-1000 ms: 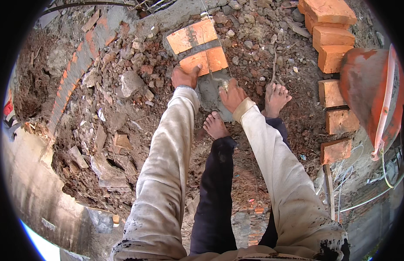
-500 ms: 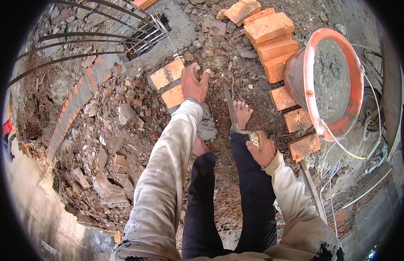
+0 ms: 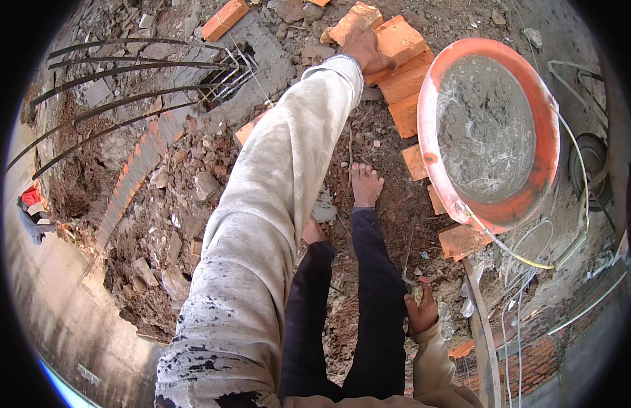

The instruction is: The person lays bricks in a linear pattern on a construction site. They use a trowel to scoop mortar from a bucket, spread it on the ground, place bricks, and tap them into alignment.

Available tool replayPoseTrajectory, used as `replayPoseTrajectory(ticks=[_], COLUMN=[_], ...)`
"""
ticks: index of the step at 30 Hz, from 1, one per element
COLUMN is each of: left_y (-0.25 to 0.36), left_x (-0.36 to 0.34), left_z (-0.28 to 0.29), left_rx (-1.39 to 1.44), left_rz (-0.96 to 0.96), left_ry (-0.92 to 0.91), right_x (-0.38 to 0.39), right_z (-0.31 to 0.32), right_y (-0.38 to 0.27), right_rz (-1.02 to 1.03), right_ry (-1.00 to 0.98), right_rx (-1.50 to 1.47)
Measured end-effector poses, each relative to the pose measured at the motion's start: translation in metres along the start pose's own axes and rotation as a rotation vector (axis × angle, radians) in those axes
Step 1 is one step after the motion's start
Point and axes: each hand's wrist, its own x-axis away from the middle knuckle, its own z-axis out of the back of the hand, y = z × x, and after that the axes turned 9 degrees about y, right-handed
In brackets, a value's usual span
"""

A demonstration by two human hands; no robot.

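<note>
My left hand [image 3: 367, 52] reaches far forward to a pile of orange bricks, its fingers and thumb around the near left end of a top brick [image 3: 402, 41]. Part of the grip is hidden by the hand itself. Another brick [image 3: 355, 20] lies just beyond the fingers. Low beside my right leg, my right hand [image 3: 422, 311] is closed round the handle of a trowel, whose thin blade [image 3: 408, 248] points forward, seen nearly edge-on. My left sleeve covers most of the laid bricks [image 3: 249, 128] near the string line.
An orange tub [image 3: 430, 136] of wet grey mortar [image 3: 485, 129] stands right of the bricks. Long steel bars [image 3: 118, 71] jut leftward from a hole at upper left. Rubble [image 3: 205, 183] covers the ground, and a mortared brick course [image 3: 135, 173] runs along the left. My bare foot [image 3: 366, 185] is between.
My left hand has moved forward and right from the laid bricks to the brick pile. My right hand has drawn back and down with the trowel. The view has shifted slightly.
</note>
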Motion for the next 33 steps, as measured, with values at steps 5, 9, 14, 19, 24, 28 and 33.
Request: replayPoseTrajectory(ticks=[5,9,14,19,24,28,33], left_y=[-0.078,-0.137,-0.201,-0.236,-0.241,-0.240,-0.244], left_x=[0.105,0.218,0.344,0.374,0.364,0.361,0.359], left_z=[0.053,0.063,0.003,-0.066,-0.101,-0.104,-0.104], left_rx=[0.173,0.027,-0.107,-0.224,-0.244,-0.248,-0.274], left_rz=[-0.022,0.113,0.204,0.156,0.198,0.173,0.162], left_ry=[0.202,0.136,0.102,0.012,0.049,0.067,0.052], right_x=[0.022,0.016,0.010,0.004,-0.004,-0.006,-0.031], right_z=[-0.013,-0.027,-0.042,-0.044,-0.047,-0.047,-0.055], right_y=[0.014,0.002,0.006,0.007,-0.016,-0.014,-0.040], right_rz=[-0.059,-0.079,-0.019,-0.009,0.052,0.073,0.135], right_ry=[-0.027,0.016,0.039,-0.053,-0.099,-0.134,-0.187], right_rx=[-0.107,-0.099,-0.126,-0.092,-0.023,0.046,0.068])
